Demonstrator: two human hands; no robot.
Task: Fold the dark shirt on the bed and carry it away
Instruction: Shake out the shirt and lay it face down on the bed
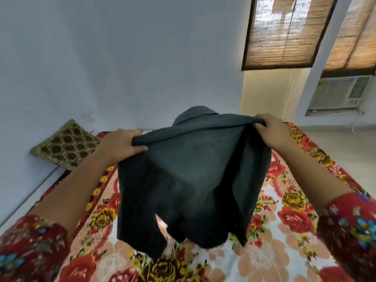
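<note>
A pale, smooth wall [122,58] fills the upper part of the view. Below it lies the bed [284,231], covered in a printed sheet of red, yellow and peach flowers on white ground; its near edge is cut off by the frame.

The dark shirt [183,180] hangs in the air above the bed, held up by its top edge between the 2 hands. It is a soft, matte, charcoal cloth, doubled over so that loose panels drape down in uneven flaps; the collar bulges up behind the top edge. Whether its lowest hem touches the sheet is hard to tell.

2 windows with woven brown blinds [284,31] sit upper right, blurred, above a white air-conditioning unit [339,92].

A quilted gold-and-brown cushion [67,145] leans against the wall at the bed's far left corner.

The left hand [122,145] is closed, thumb over the cloth, pinching the shirt's left corner. The right hand [272,131] is clenched on the right corner, fingers curled under and hidden. Both forearms end in red floral sleeves [30,247].
</note>
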